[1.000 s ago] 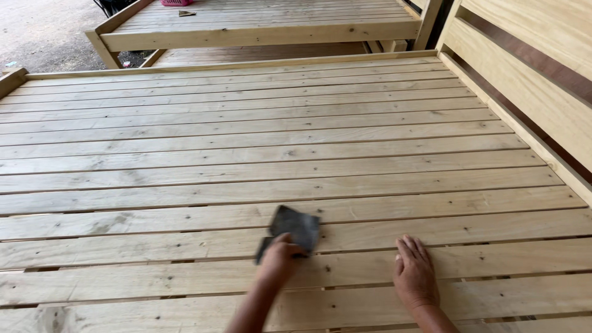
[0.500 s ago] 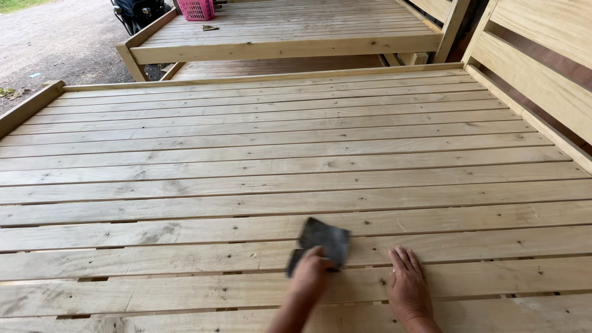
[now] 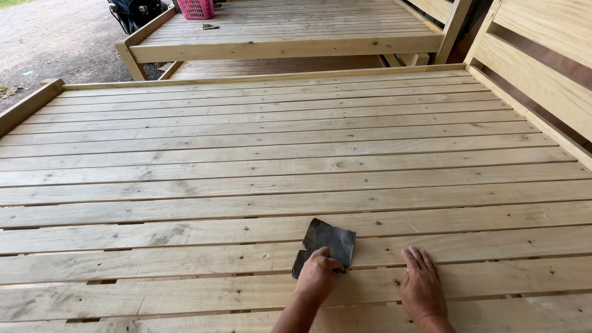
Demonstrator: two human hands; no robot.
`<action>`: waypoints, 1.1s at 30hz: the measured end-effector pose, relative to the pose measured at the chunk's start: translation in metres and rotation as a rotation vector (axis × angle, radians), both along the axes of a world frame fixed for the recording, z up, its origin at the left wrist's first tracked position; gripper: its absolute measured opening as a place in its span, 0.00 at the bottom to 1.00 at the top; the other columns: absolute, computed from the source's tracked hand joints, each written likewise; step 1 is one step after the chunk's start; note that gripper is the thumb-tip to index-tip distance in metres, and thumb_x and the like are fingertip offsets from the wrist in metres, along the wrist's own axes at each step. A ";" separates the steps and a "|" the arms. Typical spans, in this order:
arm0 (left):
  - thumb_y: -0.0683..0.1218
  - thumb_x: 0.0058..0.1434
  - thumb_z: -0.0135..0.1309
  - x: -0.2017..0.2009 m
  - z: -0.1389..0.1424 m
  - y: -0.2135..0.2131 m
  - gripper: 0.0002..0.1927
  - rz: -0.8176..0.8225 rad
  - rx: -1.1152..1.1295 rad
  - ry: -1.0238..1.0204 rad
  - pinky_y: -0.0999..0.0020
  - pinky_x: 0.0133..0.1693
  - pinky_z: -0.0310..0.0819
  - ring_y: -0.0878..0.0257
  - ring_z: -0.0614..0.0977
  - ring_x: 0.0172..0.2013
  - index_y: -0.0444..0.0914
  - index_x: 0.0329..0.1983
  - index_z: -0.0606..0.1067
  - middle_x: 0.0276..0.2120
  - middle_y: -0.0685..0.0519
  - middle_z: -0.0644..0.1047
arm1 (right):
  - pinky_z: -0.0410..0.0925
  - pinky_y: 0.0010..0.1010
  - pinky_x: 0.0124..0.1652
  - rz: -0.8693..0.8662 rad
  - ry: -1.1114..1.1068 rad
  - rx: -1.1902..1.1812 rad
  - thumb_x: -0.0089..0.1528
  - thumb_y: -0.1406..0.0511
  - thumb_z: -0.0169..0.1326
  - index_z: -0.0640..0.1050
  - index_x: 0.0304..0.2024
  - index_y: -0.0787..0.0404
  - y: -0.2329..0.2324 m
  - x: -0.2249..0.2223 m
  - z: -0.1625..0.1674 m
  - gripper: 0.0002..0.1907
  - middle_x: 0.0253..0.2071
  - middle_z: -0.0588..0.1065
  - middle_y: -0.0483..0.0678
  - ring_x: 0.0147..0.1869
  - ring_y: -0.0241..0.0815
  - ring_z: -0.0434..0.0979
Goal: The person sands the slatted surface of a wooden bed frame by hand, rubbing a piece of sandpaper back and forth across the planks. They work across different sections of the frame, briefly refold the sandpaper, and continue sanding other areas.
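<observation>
The left hand [image 3: 317, 275] presses a sheet of sandpaper [image 3: 327, 245] flat against a slatted wooden bed [image 3: 246, 154], fingers curled over the sheet's near edge and gripping it. The sandpaper is dark grey, almost black, roughly square, worn and creased, with its far corner lifting a little and a ragged notch along its left side. It lies across two slats near the bottom of the view, a little right of the middle.

The right hand [image 3: 422, 287] lies just beside it to the right, open, palm down, fingers together and flat on the same slats, holding nothing.

The bed is pale raw timber, its long slats running left to right with narrow gaps, knots and nail heads showing, framed by a low rail on the left and far sides. Beyond it stands a second bed [image 3: 290, 31] of the same make, with a pink basket [image 3: 196, 8] on its far end.
</observation>
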State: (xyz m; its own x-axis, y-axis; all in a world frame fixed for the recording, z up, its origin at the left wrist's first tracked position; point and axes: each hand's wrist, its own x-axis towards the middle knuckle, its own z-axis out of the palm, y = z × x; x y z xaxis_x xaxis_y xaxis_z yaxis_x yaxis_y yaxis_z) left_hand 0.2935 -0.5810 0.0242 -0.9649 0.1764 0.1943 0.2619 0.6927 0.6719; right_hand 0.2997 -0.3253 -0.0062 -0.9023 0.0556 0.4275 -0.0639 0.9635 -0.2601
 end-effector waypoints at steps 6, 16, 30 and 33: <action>0.41 0.52 0.62 0.009 0.000 -0.091 0.09 0.157 -0.055 -0.196 0.59 0.44 0.76 0.55 0.80 0.40 0.49 0.34 0.87 0.34 0.52 0.73 | 0.56 0.36 0.72 -0.028 -0.052 0.000 0.61 0.69 0.43 0.71 0.63 0.58 0.000 -0.001 -0.001 0.26 0.70 0.67 0.45 0.77 0.47 0.59; 0.33 0.52 0.53 -0.005 0.009 0.028 0.16 -0.039 -0.015 0.032 0.58 0.49 0.74 0.49 0.77 0.50 0.44 0.35 0.86 0.39 0.49 0.75 | 0.55 0.37 0.71 -0.029 -0.127 -0.007 0.62 0.70 0.41 0.70 0.65 0.58 0.002 -0.001 0.005 0.27 0.72 0.64 0.47 0.78 0.49 0.57; 0.37 0.49 0.58 0.002 0.015 0.021 0.12 0.056 0.028 0.074 0.57 0.48 0.74 0.49 0.77 0.46 0.45 0.32 0.86 0.36 0.48 0.74 | 0.54 0.39 0.71 -0.003 -0.074 -0.008 0.63 0.69 0.43 0.69 0.65 0.61 0.001 -0.004 -0.003 0.26 0.71 0.65 0.50 0.77 0.52 0.56; 0.38 0.51 0.59 -0.009 0.020 0.095 0.08 -0.010 0.038 0.054 0.57 0.49 0.73 0.47 0.76 0.48 0.41 0.31 0.85 0.39 0.47 0.74 | 0.52 0.40 0.72 0.021 -0.092 -0.002 0.59 0.69 0.45 0.69 0.64 0.62 0.007 -0.003 -0.005 0.28 0.71 0.64 0.51 0.78 0.53 0.55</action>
